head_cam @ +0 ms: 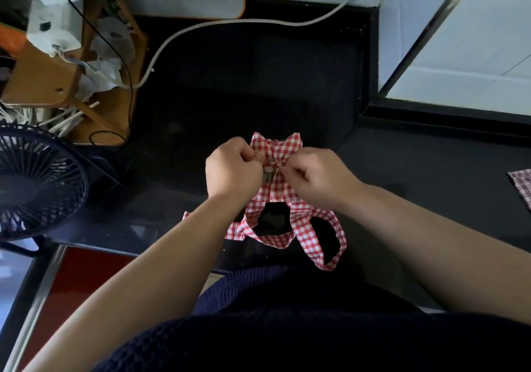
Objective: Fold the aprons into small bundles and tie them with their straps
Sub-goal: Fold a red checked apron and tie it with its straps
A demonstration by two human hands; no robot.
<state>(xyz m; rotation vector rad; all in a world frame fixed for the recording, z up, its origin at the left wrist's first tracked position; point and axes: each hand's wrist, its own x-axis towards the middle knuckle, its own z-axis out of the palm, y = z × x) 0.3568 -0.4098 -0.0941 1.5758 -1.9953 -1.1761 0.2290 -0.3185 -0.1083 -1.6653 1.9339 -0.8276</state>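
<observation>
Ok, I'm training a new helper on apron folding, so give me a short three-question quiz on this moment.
1. True or false: both hands are pinching the red checked apron at its cinched middle.
2. Multiple choice: where do the apron's loose strap loops lie? A) toward the person's body B) over the fan C) on the wooden rack
3. Short answer: what sits at the counter's left edge, beside the left hand's side?

Key
1. True; the right hand and the left hand both grip there.
2. A
3. A dark blue fan.
</observation>
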